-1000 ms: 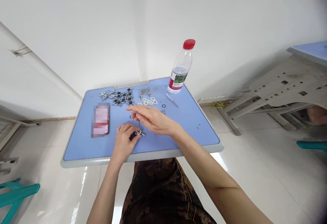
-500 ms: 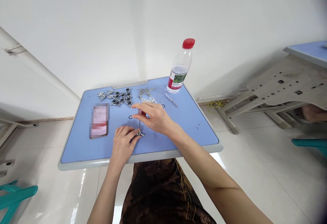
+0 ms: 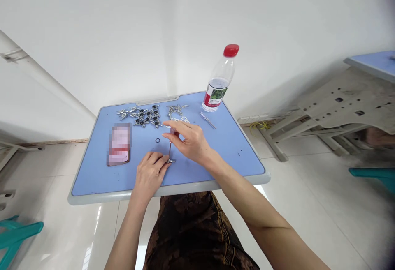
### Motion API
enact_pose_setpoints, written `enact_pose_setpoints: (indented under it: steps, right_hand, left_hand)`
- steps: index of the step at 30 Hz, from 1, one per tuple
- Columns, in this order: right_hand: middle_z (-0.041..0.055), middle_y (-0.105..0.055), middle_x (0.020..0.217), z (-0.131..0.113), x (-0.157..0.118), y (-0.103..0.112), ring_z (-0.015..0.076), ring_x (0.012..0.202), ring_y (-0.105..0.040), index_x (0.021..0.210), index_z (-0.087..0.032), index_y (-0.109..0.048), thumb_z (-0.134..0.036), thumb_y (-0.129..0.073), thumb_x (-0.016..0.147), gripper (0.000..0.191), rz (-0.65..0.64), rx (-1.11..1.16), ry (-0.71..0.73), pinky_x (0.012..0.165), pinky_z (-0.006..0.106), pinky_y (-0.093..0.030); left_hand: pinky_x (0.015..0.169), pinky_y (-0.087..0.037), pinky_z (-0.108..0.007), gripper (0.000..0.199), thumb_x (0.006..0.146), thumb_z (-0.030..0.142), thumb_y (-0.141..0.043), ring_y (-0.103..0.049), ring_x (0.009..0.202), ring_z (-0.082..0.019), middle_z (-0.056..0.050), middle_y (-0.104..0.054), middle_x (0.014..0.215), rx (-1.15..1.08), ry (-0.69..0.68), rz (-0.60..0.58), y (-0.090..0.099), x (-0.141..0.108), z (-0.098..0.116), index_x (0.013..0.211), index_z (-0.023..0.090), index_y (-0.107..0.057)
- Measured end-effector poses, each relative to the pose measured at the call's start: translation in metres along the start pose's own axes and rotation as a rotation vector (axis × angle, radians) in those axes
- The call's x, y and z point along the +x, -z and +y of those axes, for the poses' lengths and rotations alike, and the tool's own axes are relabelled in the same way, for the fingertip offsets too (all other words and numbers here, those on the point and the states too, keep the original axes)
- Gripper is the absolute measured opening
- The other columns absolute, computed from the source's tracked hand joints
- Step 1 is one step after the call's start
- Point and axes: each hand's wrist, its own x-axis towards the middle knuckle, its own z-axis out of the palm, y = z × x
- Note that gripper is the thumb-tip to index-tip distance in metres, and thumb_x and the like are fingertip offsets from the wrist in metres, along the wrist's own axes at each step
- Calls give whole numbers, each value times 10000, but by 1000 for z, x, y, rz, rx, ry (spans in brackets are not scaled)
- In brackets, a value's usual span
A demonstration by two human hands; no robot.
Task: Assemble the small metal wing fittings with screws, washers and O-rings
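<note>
My right hand (image 3: pixel 188 138) is closed around the handle of a screwdriver (image 3: pixel 170 150), whose shaft points down at a small metal part (image 3: pixel 171 160). Against the blue tabletop, my left hand (image 3: pixel 151 170) pinches that part, and its fingers cover much of it. Just beyond the left fingers lies a black ring (image 3: pixel 157 140). Farther back sit several metal parts with black centres (image 3: pixel 148 117), a pile of screws (image 3: pixel 176 109) and some flat pale plates (image 3: pixel 184 119), partly behind my right hand.
A phone (image 3: pixel 119 144) with a blurred screen lies at the left of the table (image 3: pixel 101 179). Toward the back right stands a water bottle (image 3: pixel 217 85) with a red cap, and a second screwdriver (image 3: pixel 207 120) lies before it. A wall rises behind the table.
My right hand and the screwdriver's handle have shifted slightly right, so the screwdriver leans a little more. My left hand keeps its hold on the metal part. The view has moved slightly.
</note>
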Motion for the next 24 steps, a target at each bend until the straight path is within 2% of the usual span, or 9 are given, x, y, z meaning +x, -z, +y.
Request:
enact_pose_setpoints:
  steps: [4,7,13,24]
  right_hand:
    - [16,-659,742,-3,0,2,115,634,-582,1102,-172,-614,-269,-532,939,207,8,108,48,641,245,-497]
    - [30,-678,804,-7,-2,1,120,684,-608,1135,-178,-589,-225,-492,954,210,-55,164,141,664,252,-514]
    - [41,-669,804,-11,-6,-2,123,719,-619,1156,-143,-564,-151,-442,959,232,-190,117,235,663,250,-500]
    - [33,-654,796,-13,-8,-2,125,724,-604,1174,-148,-549,-112,-412,950,265,-223,64,282,656,250,-474]
  left_hand:
    - [805,-472,-372,173,901,311,-575,-574,873,-207,-44,-656,916,-128,71,-33,0,2,-4,1009,226,-680]
    - [838,-448,-390,145,870,300,-625,-580,903,-207,-33,-658,932,-216,126,-58,-1,3,-6,985,237,-688]
    - [871,-430,-407,121,842,259,-651,-586,981,-226,-29,-666,1021,-313,220,-77,-1,6,-6,950,268,-705]
    - [877,-423,-408,106,828,219,-652,-587,960,-221,-18,-675,974,-334,245,-80,1,7,-5,916,257,-699]
